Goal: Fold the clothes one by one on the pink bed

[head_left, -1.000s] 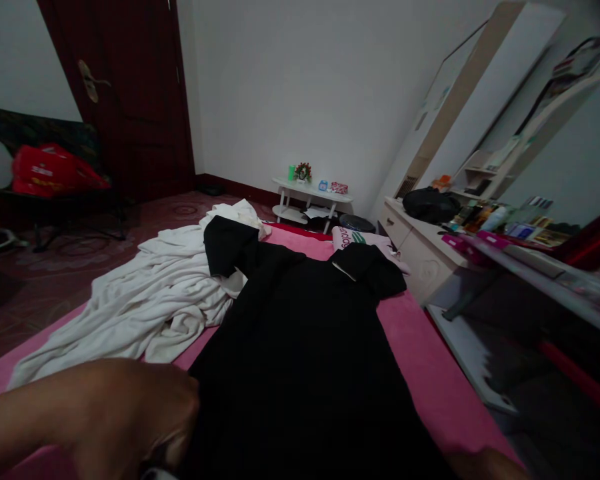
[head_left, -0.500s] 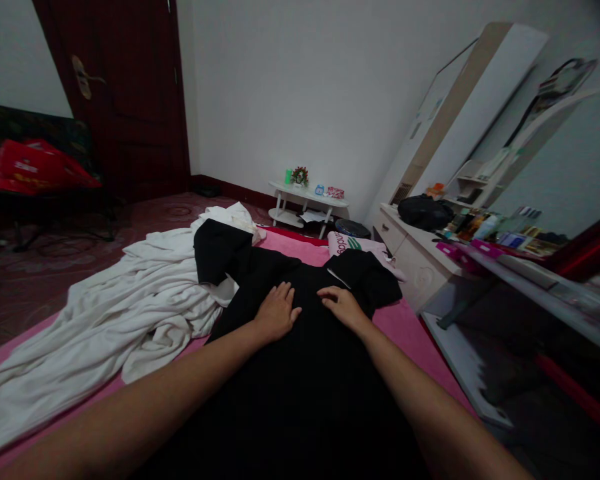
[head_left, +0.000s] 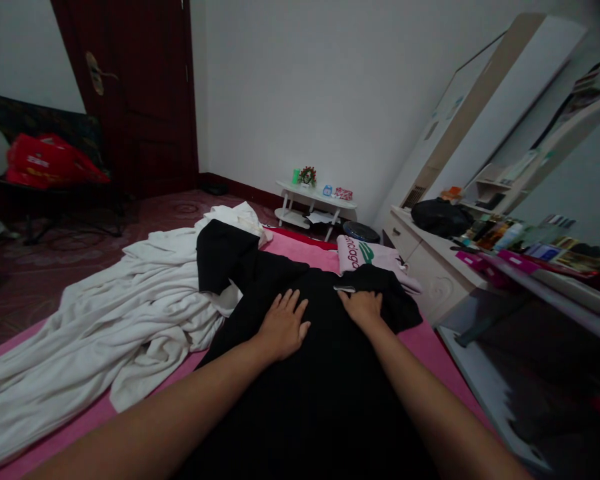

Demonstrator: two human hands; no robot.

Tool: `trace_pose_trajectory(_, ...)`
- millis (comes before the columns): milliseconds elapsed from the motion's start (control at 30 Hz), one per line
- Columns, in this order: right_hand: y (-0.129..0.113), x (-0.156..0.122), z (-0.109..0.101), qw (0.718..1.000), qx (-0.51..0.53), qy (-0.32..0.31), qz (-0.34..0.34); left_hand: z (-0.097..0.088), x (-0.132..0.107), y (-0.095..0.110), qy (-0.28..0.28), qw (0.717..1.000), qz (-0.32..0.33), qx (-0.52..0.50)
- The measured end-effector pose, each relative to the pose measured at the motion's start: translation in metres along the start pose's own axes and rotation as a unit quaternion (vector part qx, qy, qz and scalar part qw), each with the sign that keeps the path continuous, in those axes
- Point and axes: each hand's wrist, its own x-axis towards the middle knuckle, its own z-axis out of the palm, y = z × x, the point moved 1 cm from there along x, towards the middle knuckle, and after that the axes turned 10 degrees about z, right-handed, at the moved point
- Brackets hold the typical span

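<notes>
A black short-sleeved garment (head_left: 320, 380) lies spread on a pink bed cover (head_left: 300, 245). My left hand (head_left: 284, 328) rests flat on its upper part, fingers apart. Near the garment's right sleeve (head_left: 397, 293) is my right hand (head_left: 364, 308), palm down on the cloth with thumb and fingers apart. A small pale strip (head_left: 345, 289) shows at the edge of the cloth by the right thumb. The left sleeve (head_left: 225, 257) lies over a rumpled white cloth (head_left: 155, 300). The garment's lower part is too dark to make out.
A folded pink garment with printed letters (head_left: 353, 253) lies at the bed's far end. Beyond it stands a small white table (head_left: 300, 190). On the right, a dresser (head_left: 420, 257) holds bottles and a black bag (head_left: 440, 217). A red bag (head_left: 55, 160) sits on a chair at left.
My right hand has moved right and onto the cloth by the right sleeve, which lies flatter and farther out. My left hand stays on the garment. The view has shifted slightly.
</notes>
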Motion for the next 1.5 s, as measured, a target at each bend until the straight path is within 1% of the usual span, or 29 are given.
trace_pose_trajectory(33,-0.008,-0.002,0.003,0.999,0.007,-0.007,-0.031,0.001,0.001,-0.001,-0.003,1.0,-0.002,0.003)
trace_pose_trajectory(100,-0.017,-0.006,0.012,0.992,0.04,-0.035,-0.115,0.001,0.007,-0.005,-0.011,1.0,-0.004,0.006)
trace_pose_trajectory(133,-0.017,-0.006,0.016,0.987,0.061,-0.05,-0.137,0.001,0.012,-0.009,-0.016,1.0,-0.008,0.005)
trace_pose_trajectory(167,-0.015,-0.004,0.02,0.986,0.082,-0.057,-0.137,0.0,0.019,-0.014,-0.021,1.0,-0.016,0.004)
trace_pose_trajectory(200,-0.012,-0.002,0.024,0.987,0.098,-0.056,-0.117,0.0,0.027,-0.021,-0.027,0.999,-0.029,0.002)
trace_pose_trajectory(233,-0.007,0.002,0.028,0.989,0.109,-0.047,-0.083,0.0,0.036,-0.028,-0.033,0.998,-0.045,0.002)
trace_pose_trajectory(300,0.002,0.011,0.033,0.994,0.11,-0.016,-0.015,0.001,0.056,-0.042,-0.044,0.996,-0.08,0.003)
trace_pose_trajectory(333,0.005,0.014,0.035,0.994,0.107,-0.001,0.0,0.001,0.065,-0.048,-0.048,0.995,-0.092,0.005)
trace_pose_trajectory(433,0.006,0.02,0.038,0.996,0.086,0.025,0.02,0.005,0.085,-0.06,-0.046,0.993,-0.108,0.009)
trace_pose_trajectory(500,0.003,0.02,0.038,0.998,0.059,0.021,0.029,0.007,0.089,-0.062,-0.043,0.993,-0.111,0.012)
trace_pose_trajectory(567,-0.001,0.017,0.037,0.998,0.038,0.016,0.046,0.007,0.087,-0.059,-0.042,0.993,-0.112,0.015)
trace_pose_trajectory(667,-0.01,0.008,0.033,0.998,0.024,0.013,0.059,0.004,0.073,-0.048,-0.043,0.993,-0.106,0.017)
trace_pose_trajectory(767,-0.018,-0.007,0.029,0.999,0.011,0.005,0.05,-0.002,0.047,-0.031,-0.046,0.996,-0.074,0.009)
trace_pose_trajectory(833,-0.021,-0.019,0.027,0.999,-0.009,-0.005,0.03,-0.006,0.022,-0.017,-0.057,0.998,-0.037,-0.01)
trace_pose_trajectory(933,-0.022,-0.041,0.026,0.999,-0.047,-0.02,-0.006,-0.017,-0.025,0.005,-0.089,0.994,0.032,-0.048)
trace_pose_trajectory(1000,-0.021,-0.054,0.026,0.998,-0.058,-0.014,-0.028,-0.03,-0.057,0.017,-0.115,0.987,0.077,-0.08)
trace_pose_trajectory(1067,-0.02,-0.063,0.027,0.997,-0.057,0.002,-0.046,-0.048,-0.083,0.024,-0.143,0.975,0.118,-0.125)
trace_pose_trajectory(1133,-0.019,-0.069,0.028,0.997,-0.052,0.012,-0.054,-0.072,-0.098,0.021,-0.175,0.953,0.158,-0.192)
trace_pose_trajectory(1167,-0.018,-0.071,0.029,0.997,-0.048,0.017,-0.055,-0.085,-0.102,0.016,-0.179,0.945,0.159,-0.224)
trace_pose_trajectory(1200,-0.018,-0.073,0.029,0.997,-0.045,0.023,-0.056,-0.099,-0.102,0.007,-0.16,0.947,0.141,-0.242)
trace_pose_trajectory(1233,-0.018,-0.074,0.029,0.997,-0.042,0.03,-0.056,-0.113,-0.101,-0.004,-0.114,0.959,0.108,-0.235)
trace_pose_trajectory(1267,-0.018,-0.074,0.028,0.997,-0.038,0.038,-0.058,-0.127,-0.098,-0.017,-0.045,0.977,0.06,-0.201)
trace_pose_trajectory(1300,-0.018,-0.075,0.028,0.997,-0.035,0.046,-0.06,-0.139,-0.095,-0.031,0.04,0.989,0.008,-0.141)
trace_pose_trajectory(1333,-0.018,-0.075,0.028,0.996,-0.033,0.051,-0.063,-0.15,-0.093,-0.045,0.121,0.989,-0.039,-0.07)
trace_pose_trajectory(1367,-0.018,-0.076,0.028,0.996,-0.03,0.054,-0.064,-0.157,-0.091,-0.058,0.177,0.981,-0.077,-0.005)
trace_pose_trajectory(1400,-0.018,-0.076,0.028,0.996,-0.027,0.054,-0.064,-0.161,-0.09,-0.07,0.205,0.972,-0.105,0.045)
trace_pose_trajectory(1433,-0.017,-0.076,0.027,0.996,-0.025,0.055,-0.065,-0.161,-0.089,-0.08,0.206,0.967,-0.125,0.081)
trace_pose_trajectory(1500,-0.017,-0.076,0.027,0.996,-0.019,0.057,-0.064,-0.157,-0.088,-0.095,0.159,0.971,-0.136,0.12)
